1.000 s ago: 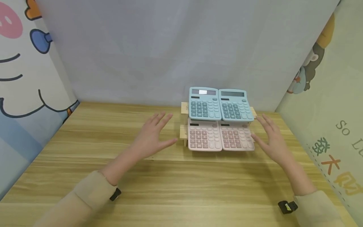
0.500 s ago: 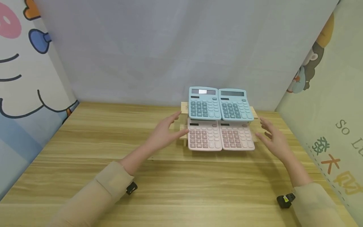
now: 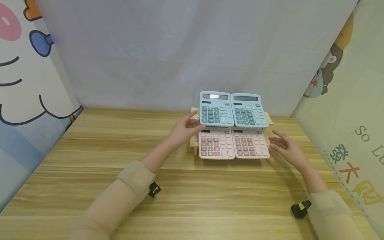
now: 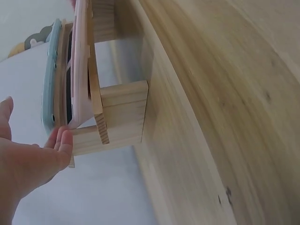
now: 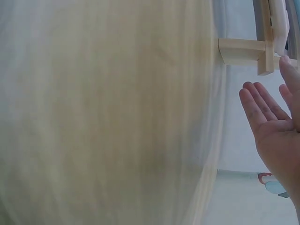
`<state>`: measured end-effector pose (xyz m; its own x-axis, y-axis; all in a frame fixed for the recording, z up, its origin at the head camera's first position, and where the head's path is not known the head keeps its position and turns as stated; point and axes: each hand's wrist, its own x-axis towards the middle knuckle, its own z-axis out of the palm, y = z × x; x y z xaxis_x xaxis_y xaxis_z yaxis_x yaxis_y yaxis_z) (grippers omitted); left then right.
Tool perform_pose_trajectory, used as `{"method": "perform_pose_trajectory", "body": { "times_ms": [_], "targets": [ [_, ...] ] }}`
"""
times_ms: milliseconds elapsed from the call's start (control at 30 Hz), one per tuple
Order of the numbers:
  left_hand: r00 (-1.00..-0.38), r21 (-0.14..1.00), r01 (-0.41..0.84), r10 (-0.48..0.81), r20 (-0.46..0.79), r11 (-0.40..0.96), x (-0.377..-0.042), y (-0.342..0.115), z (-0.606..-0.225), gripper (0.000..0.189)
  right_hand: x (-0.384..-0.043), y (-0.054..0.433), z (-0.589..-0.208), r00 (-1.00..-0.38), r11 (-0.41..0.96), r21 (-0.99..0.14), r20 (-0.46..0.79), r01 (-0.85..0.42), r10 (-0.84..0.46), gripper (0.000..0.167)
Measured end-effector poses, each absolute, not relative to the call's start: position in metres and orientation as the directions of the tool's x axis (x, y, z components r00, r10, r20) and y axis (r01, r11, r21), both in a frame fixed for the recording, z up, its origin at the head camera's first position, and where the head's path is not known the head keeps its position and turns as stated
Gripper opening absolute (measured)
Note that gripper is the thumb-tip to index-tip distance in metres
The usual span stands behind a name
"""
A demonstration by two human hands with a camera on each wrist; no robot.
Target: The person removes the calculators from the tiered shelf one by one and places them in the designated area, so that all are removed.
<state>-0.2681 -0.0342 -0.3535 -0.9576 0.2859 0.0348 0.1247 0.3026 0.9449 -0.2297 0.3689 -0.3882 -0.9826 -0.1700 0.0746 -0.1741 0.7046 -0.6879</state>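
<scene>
Two blue calculators, a left one (image 3: 216, 110) and a right one (image 3: 249, 111), lie side by side on the upper tier of a wooden stand (image 3: 194, 141). Below and in front of them sit two pink calculators, the left (image 3: 216, 143) and the right (image 3: 251, 143). My left hand (image 3: 183, 130) reaches to the left blue calculator's lower left corner, its thumb near the front edge; whether it touches is unclear. In the left wrist view its fingers (image 4: 62, 140) are beside the calculators' side edges. My right hand (image 3: 288, 149), fingers extended, is beside the right pink calculator, holding nothing.
The stand rests on a wood-grain table (image 3: 120, 200) near a plain grey backdrop (image 3: 135, 60). Printed cartoon panels rise on the left (image 3: 27, 83) and right (image 3: 345, 110). Each cuff carries a small black device.
My left hand has moved right and slightly forward to the left blue calculator's corner. The right hand has shifted slightly, its fingers drawn closer together. The calculators have stayed in place.
</scene>
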Motion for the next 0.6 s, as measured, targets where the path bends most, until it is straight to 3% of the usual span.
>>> {"method": "perform_pose_trajectory", "body": {
  "times_ms": [367, 600],
  "targets": [
    [-0.985, 0.989, 0.002, 0.171, -0.023, 0.146, -0.277, -0.023, -0.358, 0.068, -0.235, 0.373, -0.390, -0.980, 0.646, -0.758, -0.053, -0.086, -0.193, 0.069],
    [-0.997, 0.997, -0.010, 0.071, -0.016, 0.075, -0.278, -0.012, -0.362, 0.059, -0.234, 0.374, -0.390, -0.974, 0.611, -0.790, -0.096, -0.052, -0.206, 0.067]
  ]
}}
